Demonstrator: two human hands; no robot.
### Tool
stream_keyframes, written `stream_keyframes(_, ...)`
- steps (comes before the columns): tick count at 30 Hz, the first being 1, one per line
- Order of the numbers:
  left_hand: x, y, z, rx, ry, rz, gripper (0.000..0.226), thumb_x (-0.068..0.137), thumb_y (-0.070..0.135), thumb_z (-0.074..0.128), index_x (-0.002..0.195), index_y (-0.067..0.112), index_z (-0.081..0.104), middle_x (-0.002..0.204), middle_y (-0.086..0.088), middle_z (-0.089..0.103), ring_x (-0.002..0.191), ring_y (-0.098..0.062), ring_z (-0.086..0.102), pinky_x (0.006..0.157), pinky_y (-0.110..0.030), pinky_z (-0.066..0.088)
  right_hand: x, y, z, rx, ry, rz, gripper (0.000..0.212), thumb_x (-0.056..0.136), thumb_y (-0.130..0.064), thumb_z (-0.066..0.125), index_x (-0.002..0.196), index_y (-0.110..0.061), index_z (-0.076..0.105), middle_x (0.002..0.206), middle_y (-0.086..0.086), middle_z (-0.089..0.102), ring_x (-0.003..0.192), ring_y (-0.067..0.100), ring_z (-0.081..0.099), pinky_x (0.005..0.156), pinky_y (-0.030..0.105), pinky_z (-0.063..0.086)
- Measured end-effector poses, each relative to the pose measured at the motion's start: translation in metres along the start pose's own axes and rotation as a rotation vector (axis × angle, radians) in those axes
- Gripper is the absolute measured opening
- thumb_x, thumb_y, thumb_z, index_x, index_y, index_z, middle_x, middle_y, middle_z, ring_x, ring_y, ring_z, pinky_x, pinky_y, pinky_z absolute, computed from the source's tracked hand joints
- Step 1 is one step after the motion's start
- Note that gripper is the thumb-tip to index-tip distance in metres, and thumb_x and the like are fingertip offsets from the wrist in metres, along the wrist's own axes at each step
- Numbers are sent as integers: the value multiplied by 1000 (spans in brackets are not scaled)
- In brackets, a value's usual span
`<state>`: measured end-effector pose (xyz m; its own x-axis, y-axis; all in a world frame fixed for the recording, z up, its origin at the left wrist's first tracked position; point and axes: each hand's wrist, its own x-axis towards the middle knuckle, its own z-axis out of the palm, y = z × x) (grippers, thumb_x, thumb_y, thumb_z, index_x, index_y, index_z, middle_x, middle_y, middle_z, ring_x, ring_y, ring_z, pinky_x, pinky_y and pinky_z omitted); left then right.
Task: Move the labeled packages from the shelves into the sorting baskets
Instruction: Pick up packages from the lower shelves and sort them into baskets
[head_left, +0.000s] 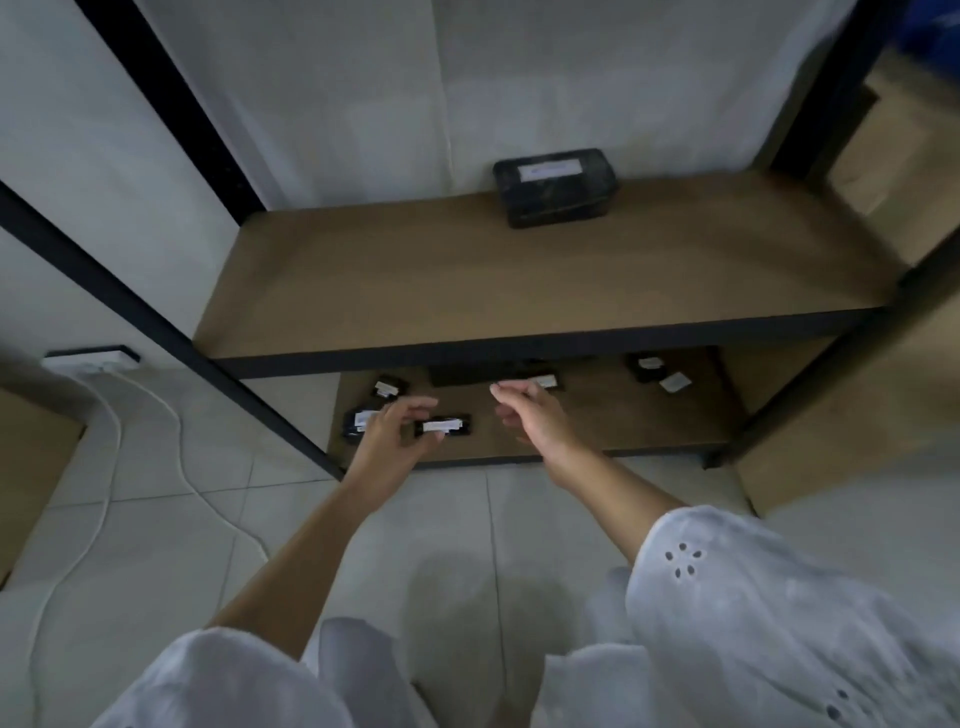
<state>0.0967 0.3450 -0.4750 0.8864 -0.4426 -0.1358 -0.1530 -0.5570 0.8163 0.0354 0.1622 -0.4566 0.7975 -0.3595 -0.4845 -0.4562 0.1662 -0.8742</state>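
A black metal shelving unit (156, 327) with brown boards stands on a pale tiled floor (441, 519), seen from above by a person in white sleeves (753, 597) who reaches both bare arms towards the lower shelf (597, 421). The left hand (387, 434) pinches the left end of a small black package (447, 426) with a white label, fingers above and thumb below; the package is level at the front of the lower shelf, though whether it is lifted or resting there cannot be told. Above and well behind this grip, on the upper shelf (519, 280), a large black package (556, 192) with a white label sits against the wall. Just right of the grip, the right hand (535, 415) hovers with fingers loosely spread, holding nothing. Just beyond its fingertips lies another labeled package (545, 382), half hidden under the upper board. Left of the grip, partly behind the left hand, lies a labeled package (356, 423), and a further one (389, 388) lies just behind it. Far to the right of the grip sits one more package (647, 366) beside a loose white label (674, 383). Well to the left of the grip, a white cable (104, 493) trails across the floor from a power strip (93, 358).
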Motion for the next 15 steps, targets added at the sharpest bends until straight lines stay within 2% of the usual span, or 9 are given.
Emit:
stream_keyframes(3,36,-88,16,-75,61,-43,31,83,13,69,107,27,57,102,5,58,101,-10,55,90,-26,43,69,64,39,-19,11,21,34,91,-31,59,118,-10,59,90,-2,59,78,3,53,62,15,39)
stream_keyframes(6,71,-166,30,-121,130,-71,29,84,8,67,110,17,59,96,7,56,91,-4,54,83,-19,43,137,117,74,-28,-16,49,34,90,-35,60,117,-14,57,102,0,59,88,9,53,65,18,37)
stream_keyframes(8,98,-218,31,-107,201,-118,25,87,9,65,111,10,59,98,-3,59,88,-8,56,77,-16,45,179,145,92,-21,-10,48,35,91,-33,60,119,-12,56,103,2,57,88,10,53,63,18,37)
stream_keyframes(10,127,-269,34,-32,280,-178,31,88,25,64,112,7,60,107,-15,61,100,-26,58,89,-34,48,215,170,107,-33,-6,47,36,91,-32,60,119,-11,55,104,3,56,93,13,52,64,20,37)
stream_keyframes(11,141,-292,36,27,303,-220,39,88,33,61,116,7,59,112,-19,59,108,-34,55,96,-41,44,231,183,113,-45,1,46,35,91,-32,60,118,-12,56,105,2,56,96,14,52,69,22,39)
stream_keyframes(13,165,-324,38,149,349,-338,44,92,32,54,127,5,53,124,-23,51,119,-40,45,103,-42,34,255,207,121,-53,35,35,32,90,-32,61,115,-13,57,102,2,57,94,15,53,77,25,41)
stream_keyframes(15,183,-338,39,140,398,-470,50,95,33,50,135,3,43,135,-25,42,125,-42,38,104,-42,29,274,224,124,-60,77,18,30,91,-30,61,115,-11,57,97,1,58,82,10,53,69,21,42)
